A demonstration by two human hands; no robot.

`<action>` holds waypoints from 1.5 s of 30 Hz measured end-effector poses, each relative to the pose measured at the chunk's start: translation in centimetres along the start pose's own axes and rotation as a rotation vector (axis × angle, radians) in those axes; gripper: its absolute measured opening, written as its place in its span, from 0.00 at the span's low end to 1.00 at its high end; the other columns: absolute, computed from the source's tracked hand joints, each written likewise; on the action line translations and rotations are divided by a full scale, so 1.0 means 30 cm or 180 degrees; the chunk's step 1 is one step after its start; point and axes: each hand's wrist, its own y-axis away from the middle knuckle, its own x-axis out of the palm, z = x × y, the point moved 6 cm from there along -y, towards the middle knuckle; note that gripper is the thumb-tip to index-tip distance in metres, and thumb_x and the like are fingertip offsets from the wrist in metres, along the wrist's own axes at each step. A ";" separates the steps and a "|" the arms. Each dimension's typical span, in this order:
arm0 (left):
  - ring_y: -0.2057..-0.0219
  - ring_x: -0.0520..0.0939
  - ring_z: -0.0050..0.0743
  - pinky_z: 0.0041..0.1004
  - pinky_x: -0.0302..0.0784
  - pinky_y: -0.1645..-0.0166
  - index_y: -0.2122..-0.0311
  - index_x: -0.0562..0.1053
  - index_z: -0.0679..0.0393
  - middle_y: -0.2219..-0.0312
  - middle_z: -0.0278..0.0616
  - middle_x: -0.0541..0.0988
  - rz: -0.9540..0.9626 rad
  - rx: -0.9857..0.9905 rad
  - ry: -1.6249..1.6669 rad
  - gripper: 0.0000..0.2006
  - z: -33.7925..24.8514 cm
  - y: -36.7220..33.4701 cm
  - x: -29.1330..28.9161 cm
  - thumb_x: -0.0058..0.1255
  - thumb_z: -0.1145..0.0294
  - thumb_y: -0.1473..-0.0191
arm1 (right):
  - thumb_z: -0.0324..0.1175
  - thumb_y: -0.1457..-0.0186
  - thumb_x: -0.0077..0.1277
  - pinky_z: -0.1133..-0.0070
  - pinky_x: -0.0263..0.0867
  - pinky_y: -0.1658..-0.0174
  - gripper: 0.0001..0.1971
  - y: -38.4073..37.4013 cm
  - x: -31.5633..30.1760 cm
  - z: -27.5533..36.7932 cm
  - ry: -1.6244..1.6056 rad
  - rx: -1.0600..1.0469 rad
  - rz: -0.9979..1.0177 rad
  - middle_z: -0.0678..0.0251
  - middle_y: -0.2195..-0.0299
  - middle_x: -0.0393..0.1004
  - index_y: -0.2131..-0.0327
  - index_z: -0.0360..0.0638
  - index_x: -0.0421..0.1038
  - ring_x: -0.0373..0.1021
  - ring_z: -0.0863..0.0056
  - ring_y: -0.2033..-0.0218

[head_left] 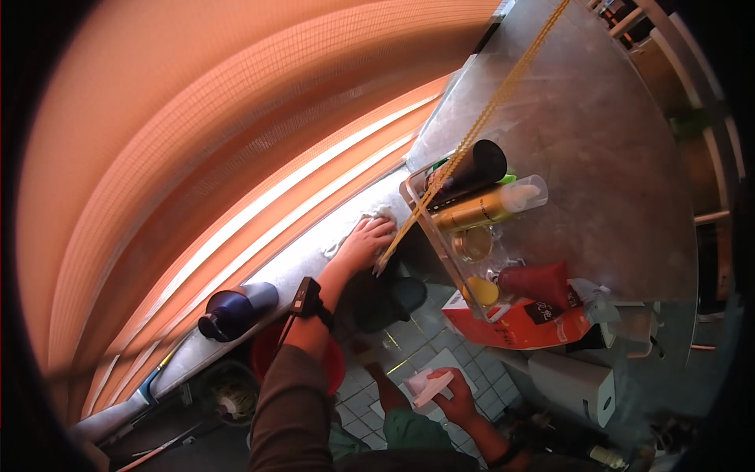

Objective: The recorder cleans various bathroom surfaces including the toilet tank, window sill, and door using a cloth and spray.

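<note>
My left hand (pixel 368 240) presses on a crumpled white cloth (pixel 381 215) on the pale windowsill (pixel 295 259). Its fingers curl over the cloth, and part of the cloth sticks out past them. Low in front of my body, my right hand (pixel 456 400) grips a small pale pink, box-like object (pixel 430 385) with a whitish top; its exact kind is not clear. Nearest to my left forearm on the sill lies a dark blue bottle (pixel 236 311), tipped on its side. A yellow beaded cord (pixel 472 145) hangs just right of my left hand.
Orange curtains (pixel 157 149) run along the sill. At right, a rack (pixel 445 250) holds a black cylinder (pixel 484 161), a gold pump bottle (pixel 480 208) and jars. Below are a red package (pixel 511 326), a white box (pixel 570 385), a red bucket (pixel 333 368) and tiled floor (pixel 425 338).
</note>
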 end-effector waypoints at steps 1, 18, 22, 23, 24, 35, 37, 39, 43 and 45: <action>0.40 0.64 0.36 0.38 0.59 0.40 0.58 0.74 0.51 0.46 0.34 0.70 -0.0038 -0.0098 0.0067 0.16 0.006 0.057 -0.022 0.54 0.72 0.56 | 0.24 0.57 0.62 0.70 0.65 0.51 0.19 -0.003 0.006 0.000 -0.0039 -0.0035 0.0036 0.62 0.58 0.71 0.58 0.42 0.72 0.69 0.61 0.54; 0.69 0.82 0.44 0.38 0.76 0.60 0.65 0.76 0.61 0.72 0.48 0.80 -0.1568 -0.3321 0.1375 0.10 -0.175 0.623 -0.239 0.50 0.72 0.55 | 0.24 0.58 0.63 0.70 0.65 0.50 0.20 0.046 -0.075 0.105 -0.0316 -0.0356 0.0096 0.61 0.58 0.71 0.59 0.43 0.70 0.69 0.61 0.53; 0.68 0.81 0.32 0.28 0.77 0.60 0.60 0.75 0.63 0.68 0.42 0.81 -0.2386 -0.3366 0.3857 0.12 -0.191 0.620 -0.271 0.49 0.75 0.52 | 0.23 0.57 0.62 0.72 0.65 0.49 0.21 0.095 -0.130 0.138 -0.0841 -0.0030 -0.0277 0.60 0.58 0.71 0.58 0.43 0.68 0.70 0.63 0.53; 0.67 0.81 0.32 0.27 0.76 0.60 0.57 0.75 0.63 0.66 0.41 0.81 -0.2482 -0.3279 0.5020 0.14 -0.229 0.588 -0.272 0.48 0.77 0.50 | 0.22 0.57 0.62 0.72 0.65 0.49 0.20 0.115 -0.147 0.130 -0.0734 0.0016 -0.0459 0.60 0.58 0.71 0.58 0.42 0.69 0.70 0.64 0.52; 0.65 0.80 0.31 0.28 0.77 0.58 0.52 0.72 0.62 0.62 0.42 0.79 -0.2289 -0.3095 0.5493 0.15 -0.290 0.559 -0.305 0.48 0.76 0.46 | 0.22 0.57 0.62 0.72 0.65 0.49 0.20 0.128 -0.165 0.144 -0.0717 -0.0163 -0.0631 0.60 0.57 0.72 0.58 0.42 0.69 0.70 0.64 0.52; 0.50 0.75 0.59 0.50 0.70 0.43 0.41 0.60 0.60 0.52 0.53 0.72 -0.1263 -0.1495 0.6777 0.28 -0.936 0.550 -0.616 0.42 0.50 0.37 | 0.20 0.49 0.56 0.76 0.63 0.47 0.16 0.613 -0.221 0.262 -0.1271 0.0089 -0.1927 0.65 0.56 0.75 0.55 0.39 0.72 0.69 0.74 0.52; 0.50 0.75 0.59 0.49 0.71 0.44 0.41 0.60 0.59 0.52 0.52 0.72 -0.1060 -0.1642 0.7080 0.27 -1.027 0.588 -0.623 0.41 0.50 0.37 | 0.21 0.48 0.56 0.76 0.63 0.47 0.15 0.751 -0.220 0.282 -0.1317 0.0226 -0.2196 0.65 0.56 0.75 0.56 0.38 0.72 0.70 0.75 0.52; 0.50 0.75 0.58 0.48 0.72 0.45 0.41 0.60 0.58 0.52 0.50 0.72 -0.0772 -0.1799 0.7382 0.27 -1.124 0.597 -0.622 0.40 0.49 0.36 | 0.21 0.48 0.55 0.76 0.63 0.47 0.14 0.892 -0.225 0.281 -0.1297 0.0315 -0.2426 0.65 0.57 0.76 0.55 0.38 0.72 0.70 0.75 0.53; 0.51 0.76 0.58 0.47 0.74 0.47 0.41 0.60 0.56 0.52 0.48 0.73 -0.0050 -0.2175 0.7915 0.26 -1.331 0.603 -0.583 0.38 0.49 0.35 | 0.25 0.49 0.59 0.77 0.66 0.51 0.15 1.175 -0.243 0.232 -0.1454 0.0645 -0.3217 0.64 0.61 0.77 0.57 0.35 0.72 0.72 0.78 0.58; 0.64 0.77 0.40 0.37 0.78 0.59 0.39 0.58 0.46 0.57 0.36 0.71 0.0862 -0.1824 0.6721 0.23 -1.361 0.674 -0.536 0.38 0.50 0.35 | 0.28 0.50 0.61 0.78 0.67 0.53 0.15 1.296 -0.266 0.256 -0.1586 0.0656 -0.3533 0.64 0.62 0.78 0.58 0.35 0.73 0.73 0.78 0.59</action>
